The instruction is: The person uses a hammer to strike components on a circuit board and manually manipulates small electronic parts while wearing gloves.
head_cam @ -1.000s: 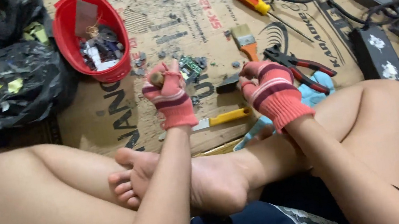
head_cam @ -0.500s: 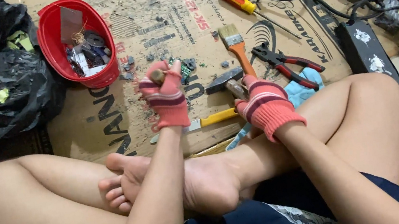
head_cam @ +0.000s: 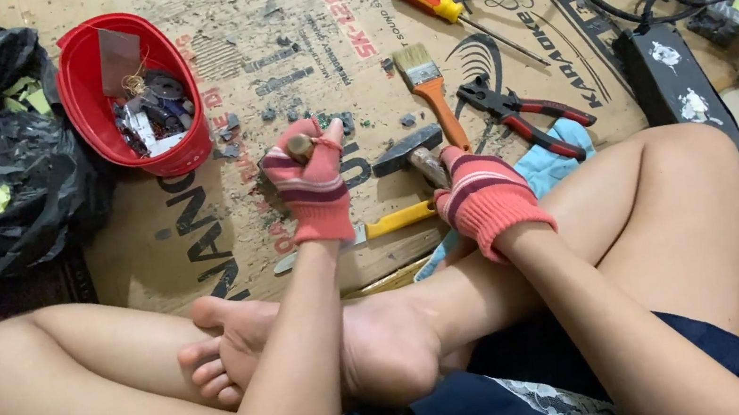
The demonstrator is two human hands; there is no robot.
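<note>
right hand, now clenched on hammer after reaching down; left hand still gripping small brown piece upright over cardboard.

The single head-worn camera looked steeply down and forward at close range over crossed legs onto a cardboard sheet strewn with tools; no second view existed.

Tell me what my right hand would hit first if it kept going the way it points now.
Probably the paintbrush. The right hand grips a hammer and points up and away across the cardboard; the brush's orange handle lies just beyond the hammer head, though depth is hard to judge.
</note>
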